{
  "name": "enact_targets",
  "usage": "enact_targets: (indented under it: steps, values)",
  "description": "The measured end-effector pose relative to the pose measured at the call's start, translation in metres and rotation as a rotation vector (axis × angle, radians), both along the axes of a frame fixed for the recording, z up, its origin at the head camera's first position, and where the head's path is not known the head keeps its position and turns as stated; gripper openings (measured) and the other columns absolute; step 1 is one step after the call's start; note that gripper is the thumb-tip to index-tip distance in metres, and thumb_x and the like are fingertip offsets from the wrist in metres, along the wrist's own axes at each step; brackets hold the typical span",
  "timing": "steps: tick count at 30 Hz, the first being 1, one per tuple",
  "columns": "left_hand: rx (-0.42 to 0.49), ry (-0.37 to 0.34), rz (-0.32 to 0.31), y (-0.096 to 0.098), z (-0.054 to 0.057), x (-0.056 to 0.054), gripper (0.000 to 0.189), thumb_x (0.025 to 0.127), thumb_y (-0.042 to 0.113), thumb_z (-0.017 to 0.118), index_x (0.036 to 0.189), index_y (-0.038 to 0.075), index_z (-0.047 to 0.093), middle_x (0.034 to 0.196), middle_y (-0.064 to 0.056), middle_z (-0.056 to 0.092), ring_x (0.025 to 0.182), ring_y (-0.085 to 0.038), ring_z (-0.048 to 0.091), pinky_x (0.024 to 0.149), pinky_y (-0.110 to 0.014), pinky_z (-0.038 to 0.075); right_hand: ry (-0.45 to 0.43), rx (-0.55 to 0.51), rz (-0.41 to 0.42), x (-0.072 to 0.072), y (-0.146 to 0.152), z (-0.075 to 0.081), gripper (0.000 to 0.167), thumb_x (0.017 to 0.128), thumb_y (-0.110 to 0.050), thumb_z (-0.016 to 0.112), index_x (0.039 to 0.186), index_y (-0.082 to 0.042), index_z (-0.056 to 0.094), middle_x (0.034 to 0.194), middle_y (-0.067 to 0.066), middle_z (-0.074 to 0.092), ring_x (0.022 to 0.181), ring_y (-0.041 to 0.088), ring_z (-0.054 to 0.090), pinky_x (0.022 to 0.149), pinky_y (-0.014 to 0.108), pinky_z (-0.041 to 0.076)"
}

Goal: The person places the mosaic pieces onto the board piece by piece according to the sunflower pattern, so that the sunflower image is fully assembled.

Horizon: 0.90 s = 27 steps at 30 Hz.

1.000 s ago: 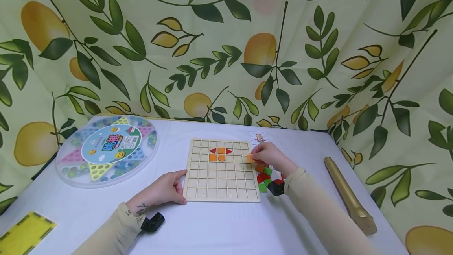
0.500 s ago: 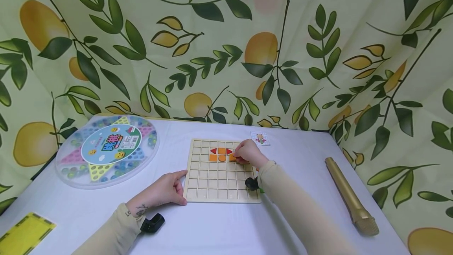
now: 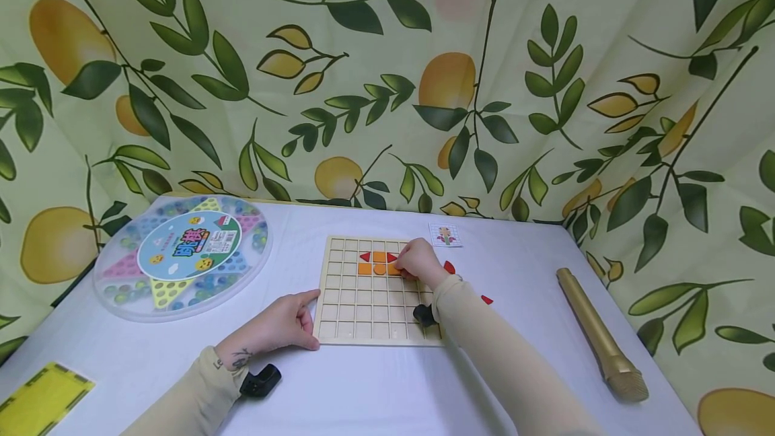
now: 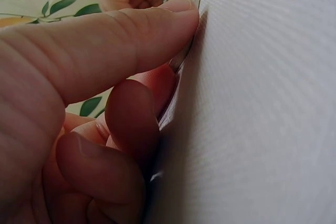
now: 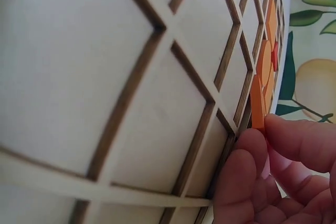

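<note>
A wooden grid board [image 3: 363, 315] lies on the white table. My left hand [image 3: 281, 323] rests at its left edge, straight thumb [image 4: 131, 40] and index finger touching the side, the other fingers bent in. Over the upper right of the grid, my right hand [image 3: 420, 262] pinches an orange square tile [image 5: 257, 100], tilted at its cell beside an orange round tile [image 3: 379, 269]. Also on the board are an orange square [image 3: 364, 268], another orange square [image 3: 379, 256] and two red triangles [image 3: 365, 257]. The right hand hides part of the grid.
Behind the board's right corner lies a small pattern card [image 3: 445, 235]. Red pieces [image 3: 449, 266] show beyond the right sleeve. A round marble-game box [image 3: 181, 258] stands left, a gold microphone [image 3: 602, 335] right, a yellow sheet [image 3: 45, 399] front left.
The right hand has carried the orange square tile left from beside the board onto the grid, then lowered it next to the round tile. The left hand has stayed at the board's edge.
</note>
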<state>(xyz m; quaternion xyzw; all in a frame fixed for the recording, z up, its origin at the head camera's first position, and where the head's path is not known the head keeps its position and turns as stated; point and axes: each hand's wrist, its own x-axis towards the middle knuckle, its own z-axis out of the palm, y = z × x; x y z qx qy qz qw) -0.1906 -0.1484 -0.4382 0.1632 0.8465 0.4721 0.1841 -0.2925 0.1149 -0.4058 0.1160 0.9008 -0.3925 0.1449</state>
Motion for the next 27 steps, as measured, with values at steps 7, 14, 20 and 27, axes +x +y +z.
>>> enact_targets:
  steps: [7, 14, 20, 27]
  values:
    - [0.0, 0.005, -0.004, -0.001, 0.0, 0.001, 0.098, 0.06, 0.003, 0.082, 0.138, -0.015, 0.025, 0.061, -0.002, 0.055, 0.055, -0.014, 0.051, 0.057, -0.023, 0.042, 0.073, 0.083, 0.065, 0.001, -0.002, -0.004, 0.009, 0.078, -0.008, 0.069, 0.073, -0.003, 0.064, 0.062, 0.006, 0.059, 0.052, 0.017, 0.052, 0.048, 0.023, 0.042]
    - [-0.004, 0.011, -0.002, -0.001, 0.001, 0.001, 0.099, 0.06, 0.003, 0.083, 0.138, -0.015, 0.026, 0.061, -0.003, 0.055, 0.055, -0.014, 0.051, 0.058, -0.023, 0.042, 0.165, 0.127, 0.105, 0.01, 0.004, 0.004, 0.01, 0.078, -0.011, 0.07, 0.075, -0.005, 0.063, 0.071, 0.006, 0.058, 0.067, 0.019, 0.051, 0.055, 0.025, 0.04]
    - [-0.005, 0.019, -0.003, 0.0, 0.001, 0.0, 0.099, 0.059, 0.004, 0.083, 0.138, -0.014, 0.026, 0.062, -0.003, 0.054, 0.056, -0.015, 0.051, 0.057, -0.024, 0.042, 0.253, 0.085, 0.098, 0.015, 0.036, 0.015, 0.014, 0.081, -0.012, 0.068, 0.09, -0.002, 0.064, 0.084, 0.009, 0.059, 0.076, 0.021, 0.05, 0.062, 0.028, 0.042]
    - [-0.006, 0.025, -0.002, -0.001, -0.001, 0.0, 0.098, 0.059, 0.002, 0.082, 0.138, -0.015, 0.026, 0.061, -0.002, 0.055, 0.055, -0.014, 0.052, 0.055, -0.023, 0.042, 0.192, 0.151, 0.128, 0.028, 0.076, 0.015, 0.023, 0.082, -0.014, 0.068, 0.102, -0.003, 0.065, 0.091, 0.01, 0.059, 0.081, 0.022, 0.052, 0.067, 0.027, 0.048]
